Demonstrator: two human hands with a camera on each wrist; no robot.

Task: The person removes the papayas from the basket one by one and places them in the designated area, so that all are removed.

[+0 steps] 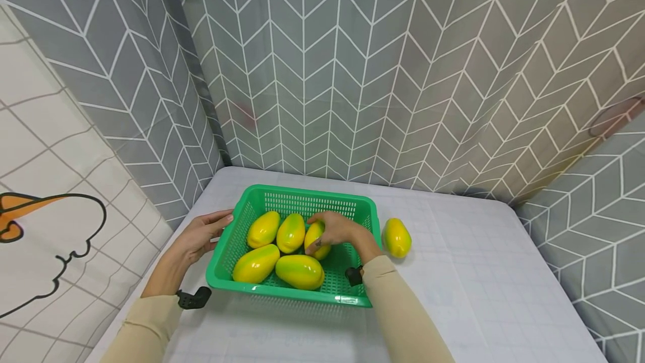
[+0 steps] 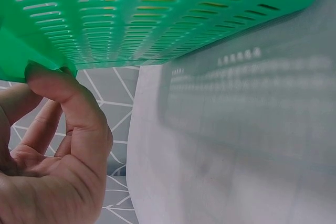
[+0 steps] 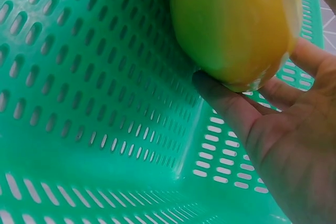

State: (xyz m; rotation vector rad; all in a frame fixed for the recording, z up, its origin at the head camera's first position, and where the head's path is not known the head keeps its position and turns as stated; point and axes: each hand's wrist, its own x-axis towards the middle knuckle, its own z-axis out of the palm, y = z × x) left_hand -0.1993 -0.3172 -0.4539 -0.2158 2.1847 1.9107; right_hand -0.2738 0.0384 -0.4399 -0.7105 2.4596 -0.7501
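A green slotted plastic basket [image 1: 347,296] stands on the table, with several glossy yellow papayas streaked with green inside. My left hand [image 1: 201,234] pinches the basket's left rim; the left wrist view shows that hand [image 2: 68,145] below the rim, its thumb bent against it. Inside the basket, my right hand [image 1: 335,228] holds a papaya [image 1: 314,237] right of the others in the back row. Up close, fingers and thumb of the right hand [image 3: 283,124] curl about this papaya [image 3: 236,24], near a slotted wall. Another papaya [image 1: 397,238] lies outside, right of the basket.
A white cloth covers the table [image 1: 468,273]. Grey curtains [image 1: 322,71] with white chevron lines hang behind and to the right. On the left hangs a white checked curtain [image 1: 50,128] with a cartoon drawing. Each wrist wears a black strap.
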